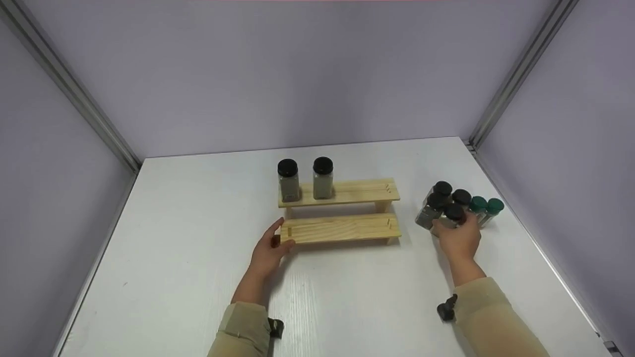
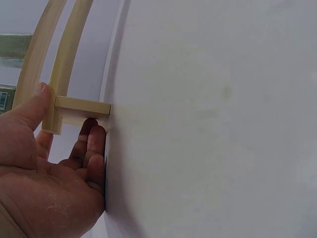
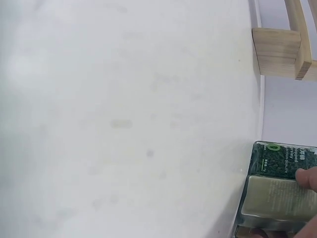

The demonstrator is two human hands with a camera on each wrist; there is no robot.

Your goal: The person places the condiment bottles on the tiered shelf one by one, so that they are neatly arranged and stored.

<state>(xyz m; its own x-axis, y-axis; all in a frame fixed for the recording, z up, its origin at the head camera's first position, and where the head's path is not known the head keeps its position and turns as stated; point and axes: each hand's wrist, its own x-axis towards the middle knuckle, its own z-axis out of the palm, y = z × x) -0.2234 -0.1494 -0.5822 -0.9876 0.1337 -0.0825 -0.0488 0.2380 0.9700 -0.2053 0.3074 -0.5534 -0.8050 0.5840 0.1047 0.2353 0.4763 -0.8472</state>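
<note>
A two-tier wooden rack (image 1: pixel 342 229) stands mid-table. My left hand (image 1: pixel 268 253) grips the left end of its lower tier; in the left wrist view the thumb (image 2: pixel 34 106) lies along the board and other fingers curl beneath it. Two black-capped spice jars, one at the left end (image 1: pixel 288 184) and one beside it (image 1: pixel 323 182), stand on the upper tier. At the right, my right hand (image 1: pixel 461 240) holds a black-capped spice jar (image 1: pixel 454 212) at the front of a tight cluster. The right wrist view shows a pale-filled jar (image 3: pixel 277 198) against a dark green-labelled jar (image 3: pixel 277 158) by the fingers.
More black-capped jars (image 1: pixel 437 201) crowd around the held one. Two green-capped jars, one nearer (image 1: pixel 478 204) and one further right (image 1: pixel 494 206), stand at the cluster's right side. The white table (image 1: pixel 188 238) is bordered by pale panels at the back and sides.
</note>
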